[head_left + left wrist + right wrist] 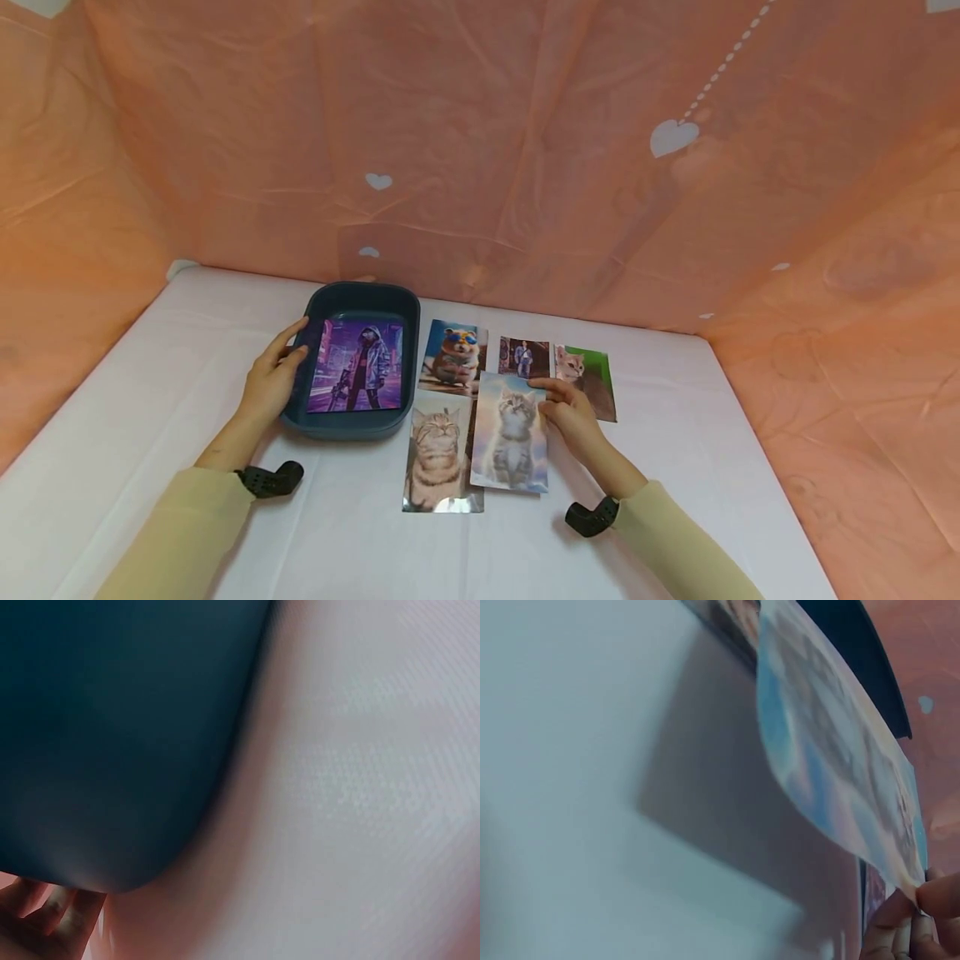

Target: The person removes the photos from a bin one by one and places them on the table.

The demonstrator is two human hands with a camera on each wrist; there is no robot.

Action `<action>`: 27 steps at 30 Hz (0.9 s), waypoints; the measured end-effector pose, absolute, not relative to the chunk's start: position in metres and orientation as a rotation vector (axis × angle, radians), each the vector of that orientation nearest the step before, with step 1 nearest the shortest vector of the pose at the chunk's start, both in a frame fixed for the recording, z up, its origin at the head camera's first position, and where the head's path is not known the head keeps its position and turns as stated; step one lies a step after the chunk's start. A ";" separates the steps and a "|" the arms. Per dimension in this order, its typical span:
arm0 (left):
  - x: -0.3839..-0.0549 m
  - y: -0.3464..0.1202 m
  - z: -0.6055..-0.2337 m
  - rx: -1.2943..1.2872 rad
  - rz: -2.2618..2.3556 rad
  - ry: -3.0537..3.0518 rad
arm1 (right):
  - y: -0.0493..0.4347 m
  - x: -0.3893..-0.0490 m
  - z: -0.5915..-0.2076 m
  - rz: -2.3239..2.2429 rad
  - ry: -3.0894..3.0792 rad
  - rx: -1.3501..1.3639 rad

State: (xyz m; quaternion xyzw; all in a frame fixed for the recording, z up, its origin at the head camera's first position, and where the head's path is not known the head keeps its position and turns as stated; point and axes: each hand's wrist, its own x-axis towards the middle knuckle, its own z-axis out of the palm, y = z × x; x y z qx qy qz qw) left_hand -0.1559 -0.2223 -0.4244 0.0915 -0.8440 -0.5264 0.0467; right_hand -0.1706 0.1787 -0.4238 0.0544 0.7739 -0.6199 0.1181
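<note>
My right hand [572, 417] pinches the right edge of a glossy photo card of a grey kitten [512, 437]. In the right wrist view the kitten card [840, 742] bends, held up off the table with its shadow beneath. My left hand [272, 379] holds the left side of a dark blue plastic tray [352, 427]; the left wrist view shows fingers [79, 919] against the tray's outer wall [127, 750]. Inside the tray lies a purple card of a hooded figure [360, 367].
Right of the tray lie a card of a hamster in sunglasses [455, 358], a striped cat card [437, 458], a card of a standing person [522, 357] and a cat card with green background [592, 383]. Orange cloth [487, 167] with hearts hangs behind the white table [675, 467].
</note>
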 end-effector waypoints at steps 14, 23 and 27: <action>-0.156 -0.222 -0.425 0.273 -1.603 -2.574 | 0.192 -0.156 -0.433 -1.763 2.363 0.083; -0.155 -0.221 -0.424 0.283 -1.603 -2.568 | 0.196 -0.153 -0.439 -1.582 2.602 -0.079; -0.156 -0.221 -0.423 0.290 -1.623 -2.572 | 0.198 -0.152 -0.440 -1.513 2.695 -0.132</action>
